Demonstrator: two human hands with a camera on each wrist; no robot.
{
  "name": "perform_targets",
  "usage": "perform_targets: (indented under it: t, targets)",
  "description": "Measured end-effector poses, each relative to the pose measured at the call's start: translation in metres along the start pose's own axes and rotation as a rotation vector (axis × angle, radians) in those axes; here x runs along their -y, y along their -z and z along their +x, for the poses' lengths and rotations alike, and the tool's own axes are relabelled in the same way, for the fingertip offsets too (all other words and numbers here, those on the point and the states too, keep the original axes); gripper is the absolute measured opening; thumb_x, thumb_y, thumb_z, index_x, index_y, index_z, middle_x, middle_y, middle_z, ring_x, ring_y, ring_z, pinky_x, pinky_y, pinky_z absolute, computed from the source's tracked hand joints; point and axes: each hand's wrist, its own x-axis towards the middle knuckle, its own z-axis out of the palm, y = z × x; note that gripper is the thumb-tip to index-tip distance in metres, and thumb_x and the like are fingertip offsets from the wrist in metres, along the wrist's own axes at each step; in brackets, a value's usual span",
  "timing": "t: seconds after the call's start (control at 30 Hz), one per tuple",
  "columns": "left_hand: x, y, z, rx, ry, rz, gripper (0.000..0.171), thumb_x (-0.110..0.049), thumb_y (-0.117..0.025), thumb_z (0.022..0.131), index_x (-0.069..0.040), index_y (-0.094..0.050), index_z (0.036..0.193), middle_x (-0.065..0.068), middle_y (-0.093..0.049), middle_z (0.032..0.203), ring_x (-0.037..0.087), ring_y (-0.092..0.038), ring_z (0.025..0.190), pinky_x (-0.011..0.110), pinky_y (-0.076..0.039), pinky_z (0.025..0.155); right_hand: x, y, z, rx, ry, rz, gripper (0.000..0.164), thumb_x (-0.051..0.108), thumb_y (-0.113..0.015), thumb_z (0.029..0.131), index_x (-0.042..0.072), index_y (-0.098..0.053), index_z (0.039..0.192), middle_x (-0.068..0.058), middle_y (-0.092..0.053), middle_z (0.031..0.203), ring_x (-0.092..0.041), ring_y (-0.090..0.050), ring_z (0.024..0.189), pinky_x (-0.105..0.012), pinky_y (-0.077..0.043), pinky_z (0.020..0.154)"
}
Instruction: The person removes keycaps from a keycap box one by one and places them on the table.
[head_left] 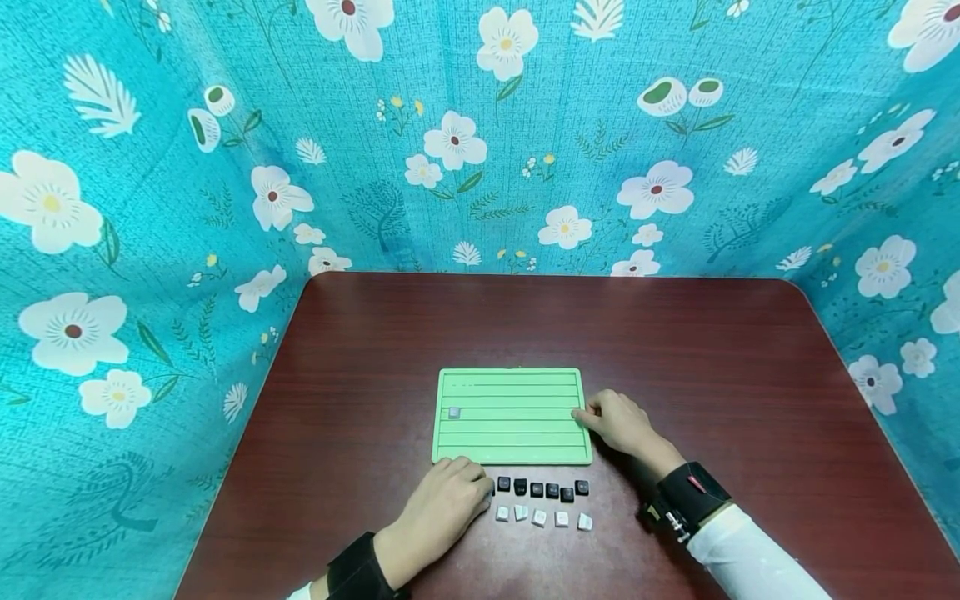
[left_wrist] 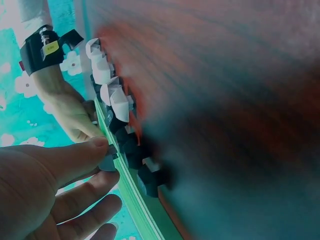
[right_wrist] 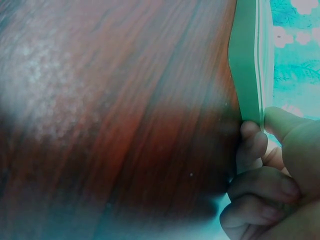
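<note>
A light green board (head_left: pixel 510 426) with horizontal ridges lies flat on the table. One grey-white keycap (head_left: pixel 453 412) sits on its left part. My left hand (head_left: pixel 442 508) is low over the table at the board's near left corner. Between thumb and index finger it pinches a small grey keycap (left_wrist: pixel 108 161), mostly hidden by the hand in the head view. My right hand (head_left: pixel 621 422) grips the board's right edge, thumb on top and fingers curled at the side, as the right wrist view shows.
In front of the board runs a row of several black keycaps (head_left: pixel 536 490), and nearer me a row of several white keycaps (head_left: pixel 539 517). The dark red-brown table (head_left: pixel 360 350) meets a blue flowered curtain (head_left: pixel 525 183) behind and at both sides.
</note>
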Motion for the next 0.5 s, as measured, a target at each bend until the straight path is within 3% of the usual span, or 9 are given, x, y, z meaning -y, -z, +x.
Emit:
perform_targets:
  t: [0.2, 0.5]
  targets:
    - [-0.0027, -0.0033, -0.0028, 0.018, -0.018, 0.006, 0.009, -0.025, -0.068, 0.082, -0.018, -0.071, 0.086, -0.006, -0.063, 0.084, 0.012, -0.056, 0.082, 0.029, -0.043, 0.069, 0.0, 0.0001, -0.0004, -0.005, 0.008, -0.007, 0.046, 0.04, -0.059, 0.088, 0.017, -0.04, 0.053, 0.008, -0.027, 0.048, -0.01, -0.023, 0.041, -0.026, -0.014, 0.043]
    - [-0.0046, -0.0101, -0.005, -0.013, -0.046, 0.006, 0.006, -0.023, -0.068, 0.08, -0.018, -0.068, 0.08, -0.006, -0.061, 0.08, 0.012, -0.055, 0.08, 0.029, -0.044, 0.07, 0.0002, 0.0005, -0.0005, -0.014, 0.019, -0.003, 0.046, 0.039, -0.059, 0.088, 0.017, -0.039, 0.053, 0.007, -0.025, 0.048, -0.011, -0.022, 0.042, -0.026, -0.013, 0.043]
